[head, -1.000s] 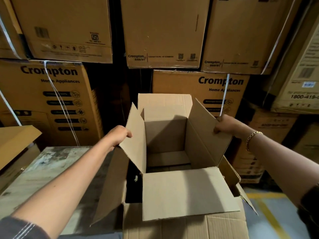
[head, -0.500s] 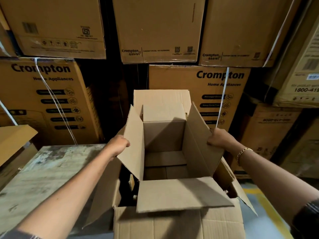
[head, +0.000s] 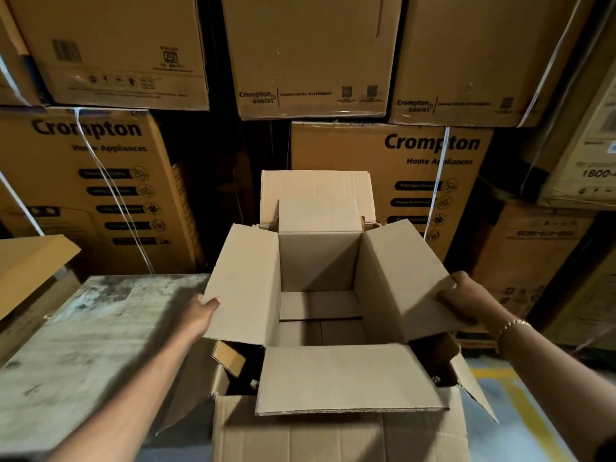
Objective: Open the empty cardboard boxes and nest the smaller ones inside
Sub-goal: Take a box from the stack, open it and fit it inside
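Nearest, the larger box (head: pixel 333 438) stands open, and the smaller box (head: pixel 320 261) sits in its mouth with all four flaps spread. The left hand (head: pixel 200 315) pinches the smaller box's left flap (head: pixel 246 281); the right hand (head: pixel 463 305) grips its right flap (head: pixel 403 278). Printed cartons (head: pixel 390 155) are stacked behind.

Sm box (head: pixel 320 261) in lg box (head: pixel 333 438); table (head: pixel 83 328) on L.

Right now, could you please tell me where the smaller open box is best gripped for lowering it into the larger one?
Take the smaller box by the outer edges of its side flaps, one from each side. The left flap and right flap splay outward above the larger box, whose walls enclose its sides. The left hand and right hand grip there.
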